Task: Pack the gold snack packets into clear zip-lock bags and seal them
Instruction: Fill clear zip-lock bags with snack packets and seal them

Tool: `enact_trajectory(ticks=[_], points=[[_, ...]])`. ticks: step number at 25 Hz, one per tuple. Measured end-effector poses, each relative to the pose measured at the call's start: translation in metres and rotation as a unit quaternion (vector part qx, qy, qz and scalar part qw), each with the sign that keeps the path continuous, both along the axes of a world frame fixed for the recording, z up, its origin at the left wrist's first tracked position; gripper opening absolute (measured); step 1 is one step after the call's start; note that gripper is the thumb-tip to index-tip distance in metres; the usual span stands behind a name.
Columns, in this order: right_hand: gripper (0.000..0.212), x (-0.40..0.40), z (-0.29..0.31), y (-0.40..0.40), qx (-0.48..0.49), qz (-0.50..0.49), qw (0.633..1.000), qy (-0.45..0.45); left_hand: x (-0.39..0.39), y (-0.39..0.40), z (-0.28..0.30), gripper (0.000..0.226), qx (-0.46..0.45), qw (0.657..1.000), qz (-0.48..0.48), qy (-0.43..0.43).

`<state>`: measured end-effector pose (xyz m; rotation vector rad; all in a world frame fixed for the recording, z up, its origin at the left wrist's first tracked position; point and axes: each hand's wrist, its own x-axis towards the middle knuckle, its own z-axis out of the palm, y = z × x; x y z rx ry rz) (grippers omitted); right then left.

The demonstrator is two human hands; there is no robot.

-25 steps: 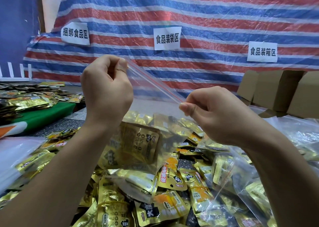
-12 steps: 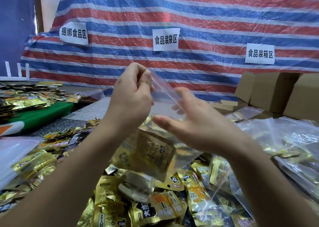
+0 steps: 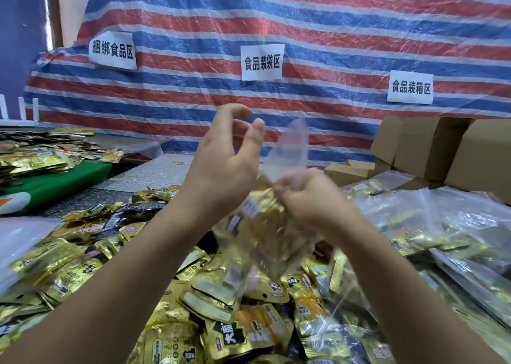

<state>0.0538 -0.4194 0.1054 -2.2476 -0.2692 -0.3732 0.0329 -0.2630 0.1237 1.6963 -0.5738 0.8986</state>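
A clear zip-lock bag (image 3: 290,148) with gold snack packets inside hangs in mid-air at the centre, blurred by motion. My right hand (image 3: 309,195) grips the bag around its middle, just above the packets. My left hand (image 3: 226,159) is beside the bag's upper part, fingers loosely spread and apart from the plastic. Below both hands lies a deep heap of loose gold snack packets (image 3: 215,303).
Filled clear bags (image 3: 442,225) are piled at the right. Brown cardboard boxes (image 3: 431,148) stand at the back right. More gold packets (image 3: 36,153) lie on a green surface at the left. A striped tarp with white paper labels (image 3: 261,62) hangs behind.
My left hand let go of the bag's top and opened. My right hand slid down from the seal strip and closed around the bag's middle. The bag swung right.
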Motion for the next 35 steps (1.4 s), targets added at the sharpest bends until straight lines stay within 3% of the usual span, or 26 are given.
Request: enact_trajectory(ticks=[2,5,6,7,8,10,11,14,17,19,21,24,28,35], points=[[0.025,0.014,0.010,-0.028,0.078,-0.083,0.988,-0.102,0.000,0.002,0.001,0.021,-0.012,1.000,0.017,0.017],[0.036,0.042,0.018,-0.069,-0.086,-0.219,0.904,-0.358,0.000,0.001,-0.003,0.034,0.021,0.999,0.017,0.037],[0.039,0.051,0.017,-0.079,-0.145,-0.239,0.878,-0.388,-0.001,0.000,-0.004,0.038,0.032,0.998,0.012,0.044],[0.036,0.062,0.012,-0.088,-0.217,-0.243,0.872,-0.366,0.000,0.000,-0.005,0.041,0.040,0.998,0.010,0.051],[0.027,0.074,0.002,-0.096,-0.310,-0.236,0.875,-0.289,-0.001,0.001,-0.005,0.043,0.046,0.997,0.009,0.058],[0.010,0.087,-0.027,-0.107,-0.452,-0.197,0.868,-0.068,-0.001,0.001,-0.005,0.044,0.052,0.996,0.011,0.070],[0.014,0.090,-0.039,-0.110,-0.470,-0.171,0.866,0.007,-0.001,0.002,-0.006,0.043,0.056,0.996,0.012,0.075],[0.056,0.091,-0.051,-0.109,-0.439,-0.138,0.887,0.042,-0.001,0.000,-0.007,0.042,0.078,0.994,0.014,0.081],[0.093,0.087,-0.047,-0.104,-0.451,-0.120,0.882,0.069,-0.001,-0.003,-0.008,0.039,0.098,0.991,0.002,0.091],[0.103,0.083,-0.046,-0.100,-0.436,-0.109,0.889,0.090,-0.001,-0.003,-0.008,0.035,0.106,0.990,0.003,0.092],[0.094,0.081,-0.042,-0.095,-0.369,-0.126,0.917,0.086,-0.001,-0.004,-0.007,0.031,0.112,0.989,0.009,0.093],[0.064,0.078,-0.033,-0.094,-0.298,-0.158,0.941,0.022,-0.002,-0.004,-0.008,0.025,0.121,0.988,0.012,0.093],[0.041,0.062,-0.021,-0.074,-0.246,-0.112,0.961,-0.052,-0.002,-0.004,-0.008,0.017,0.132,0.988,0.017,0.080],[0.043,0.016,-0.022,-0.018,-0.150,-0.036,0.945,-0.287,0.000,-0.010,-0.014,0.020,0.156,0.987,0.037,0.027]])
